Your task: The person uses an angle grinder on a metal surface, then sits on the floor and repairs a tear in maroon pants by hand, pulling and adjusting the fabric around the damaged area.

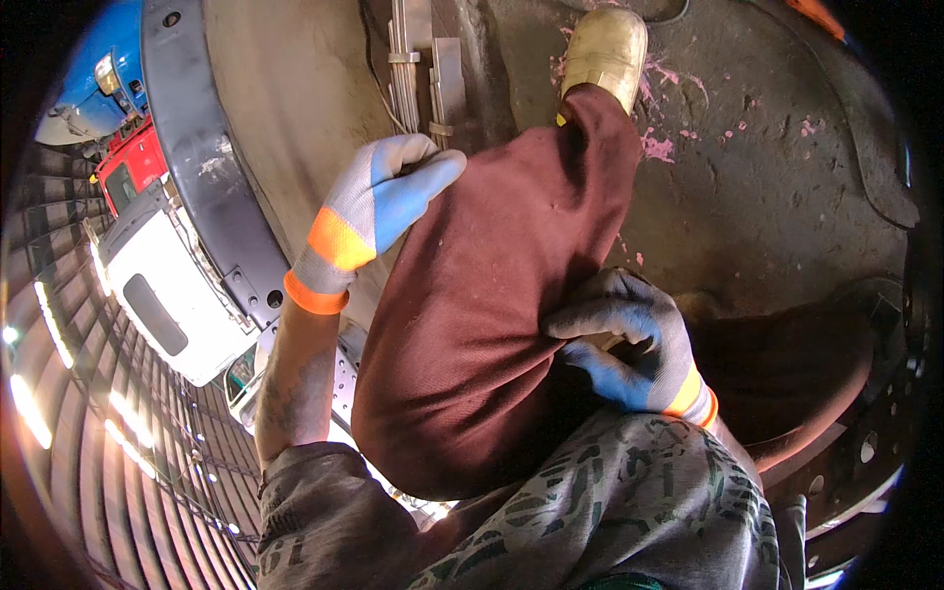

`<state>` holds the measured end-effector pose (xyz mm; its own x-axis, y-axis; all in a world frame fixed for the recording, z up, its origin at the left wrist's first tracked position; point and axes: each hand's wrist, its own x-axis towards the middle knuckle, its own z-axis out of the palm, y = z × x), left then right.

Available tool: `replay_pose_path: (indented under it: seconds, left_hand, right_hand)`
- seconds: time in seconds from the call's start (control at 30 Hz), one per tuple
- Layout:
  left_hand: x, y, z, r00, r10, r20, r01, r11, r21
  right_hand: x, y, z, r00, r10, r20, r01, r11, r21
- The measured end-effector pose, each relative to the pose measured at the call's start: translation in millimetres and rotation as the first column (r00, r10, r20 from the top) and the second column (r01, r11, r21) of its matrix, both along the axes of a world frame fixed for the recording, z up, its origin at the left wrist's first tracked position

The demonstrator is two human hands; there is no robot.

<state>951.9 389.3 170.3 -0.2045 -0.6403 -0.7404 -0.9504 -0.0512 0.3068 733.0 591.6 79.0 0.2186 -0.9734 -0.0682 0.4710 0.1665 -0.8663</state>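
My left hand (388, 192), in a grey and blue work glove with an orange cuff, is held beside my maroon trouser leg (492, 315). Its fingers are curled and pressed together; whatever they may hold is hidden. Just beyond them lie two bundles of thin metal strips (404, 74), bound with bands. A thin dark cable (382, 93) runs down toward the fingertips. My right hand (634, 339), in a matching glove, rests near the inner side of the same leg. Its bent fingers and thumb are apart, and I see nothing held between them.
A light-coloured boot (607, 57) stands on the dark, stained floor (777, 167) with pink paint flecks. A long dark metal beam (211, 157) curves along the left. Past it are a white truck cab (162, 290), a red one (138, 162) and a blue vehicle (93, 84). Perforated metal (868, 447) edges the right.
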Motion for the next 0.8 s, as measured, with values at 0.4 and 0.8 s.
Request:
replay_pose_path:
  seconds: [0.4,0.8]
  left_hand:
    - [7,-8,-11,0.999,0.013,-0.044,-0.012,0.999,0.031]
    - [14,-6,-25,0.985,-0.151,-0.084,0.148,0.988,-0.039]
  right_hand:
    - [0,-5,-6,0.943,0.104,0.317,-0.182,0.957,0.226]
    - [21,-61,18,0.964,-0.254,0.080,0.241,0.959,0.146]
